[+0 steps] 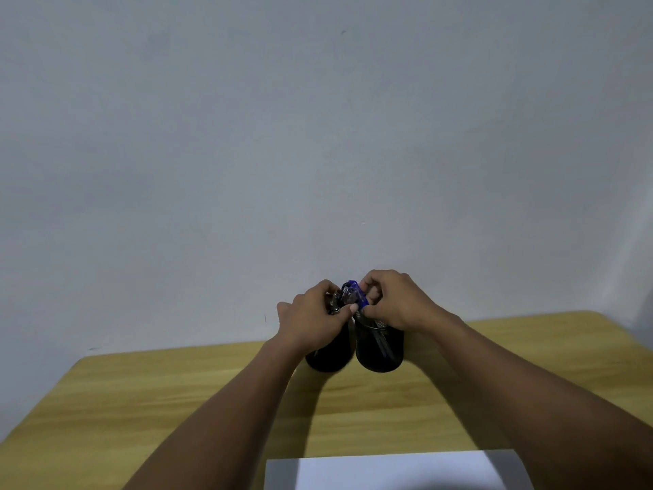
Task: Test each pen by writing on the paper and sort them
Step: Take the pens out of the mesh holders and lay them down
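Yellowish wooden table (176, 390) fills the lower frame, with a plain grey wall (318, 136) above it. Two black mesh cylindrical pen cups stand upright side by side at centre frame, touching or nearly so (cannot tell which): left cup (328, 358), right cup (380, 351). Left hand (312, 318) sits over the left cup, fingers curled round a cluster of dark and silver pen tops (337, 299) (blurred, count unclear). Right hand (395, 302) is over the right cup, fingers curled, pinching the blue-capped pen (357, 295) that sticks up between the two hands. More pens show through the right cup's mesh. White sheet of paper (388, 470) lies flat at bottom centre of frame, well apart from the cups.
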A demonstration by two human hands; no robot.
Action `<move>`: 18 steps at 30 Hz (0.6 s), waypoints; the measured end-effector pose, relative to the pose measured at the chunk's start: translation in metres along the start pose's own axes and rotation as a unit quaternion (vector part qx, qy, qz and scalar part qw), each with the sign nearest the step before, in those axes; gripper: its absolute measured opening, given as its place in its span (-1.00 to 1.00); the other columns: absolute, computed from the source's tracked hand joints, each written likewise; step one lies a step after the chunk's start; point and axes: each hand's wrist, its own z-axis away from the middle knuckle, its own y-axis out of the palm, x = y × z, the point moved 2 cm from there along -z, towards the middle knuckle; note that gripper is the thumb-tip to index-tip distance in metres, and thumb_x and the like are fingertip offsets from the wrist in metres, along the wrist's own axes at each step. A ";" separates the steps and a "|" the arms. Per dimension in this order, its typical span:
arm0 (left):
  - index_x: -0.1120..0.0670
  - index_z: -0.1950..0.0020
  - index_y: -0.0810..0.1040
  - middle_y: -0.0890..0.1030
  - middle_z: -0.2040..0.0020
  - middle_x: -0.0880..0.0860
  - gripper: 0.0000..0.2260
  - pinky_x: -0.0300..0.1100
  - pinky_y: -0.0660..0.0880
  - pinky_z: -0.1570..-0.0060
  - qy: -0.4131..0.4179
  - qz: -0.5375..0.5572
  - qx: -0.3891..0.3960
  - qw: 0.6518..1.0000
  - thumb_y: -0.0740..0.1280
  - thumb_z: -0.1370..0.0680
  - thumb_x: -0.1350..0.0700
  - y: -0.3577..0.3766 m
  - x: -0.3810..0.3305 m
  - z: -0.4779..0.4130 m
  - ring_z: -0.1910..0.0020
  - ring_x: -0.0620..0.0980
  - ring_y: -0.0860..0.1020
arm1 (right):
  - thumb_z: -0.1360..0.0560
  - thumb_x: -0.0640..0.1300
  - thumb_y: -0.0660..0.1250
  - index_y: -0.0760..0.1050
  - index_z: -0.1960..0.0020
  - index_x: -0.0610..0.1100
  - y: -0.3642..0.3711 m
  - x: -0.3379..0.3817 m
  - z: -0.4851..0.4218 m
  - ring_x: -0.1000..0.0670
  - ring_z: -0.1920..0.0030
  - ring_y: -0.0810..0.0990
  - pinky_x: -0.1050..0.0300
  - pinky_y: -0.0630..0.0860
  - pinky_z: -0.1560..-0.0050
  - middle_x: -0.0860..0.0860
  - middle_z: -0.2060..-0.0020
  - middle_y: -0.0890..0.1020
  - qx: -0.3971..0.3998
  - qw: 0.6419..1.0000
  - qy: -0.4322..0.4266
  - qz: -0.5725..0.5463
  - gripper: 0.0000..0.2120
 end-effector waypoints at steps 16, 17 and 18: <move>0.02 -0.06 0.37 0.59 0.18 -0.06 -0.81 -0.06 0.34 -0.01 0.072 0.063 -0.029 0.995 0.11 -0.69 -0.09 -0.010 -0.019 0.006 0.11 0.07 0.56 | -0.57 -0.09 0.41 0.49 0.15 -0.11 -0.010 0.012 -0.001 -0.02 0.26 0.47 0.09 0.41 0.22 0.01 0.29 0.51 -0.024 1.000 -0.012 0.001 -0.83; 0.03 -0.07 0.39 0.58 0.18 -0.06 -0.82 -0.11 0.40 0.07 0.067 0.111 -0.029 0.991 0.13 -0.69 -0.06 -0.013 -0.022 0.008 0.14 0.04 0.56 | -0.58 -0.10 0.40 0.47 0.16 -0.08 -0.015 0.016 0.001 -0.02 0.26 0.47 0.10 0.40 0.23 0.02 0.29 0.51 -0.035 0.999 -0.017 -0.002 -0.82; 0.05 -0.08 0.41 0.57 0.18 -0.06 -0.83 -0.19 0.42 0.17 0.060 0.145 -0.031 0.987 0.15 -0.69 -0.03 -0.017 -0.024 0.009 0.17 -0.01 0.56 | -0.58 -0.10 0.39 0.46 0.17 -0.06 -0.021 0.021 0.003 -0.01 0.26 0.47 0.10 0.40 0.24 0.02 0.28 0.52 -0.045 0.999 -0.022 -0.005 -0.82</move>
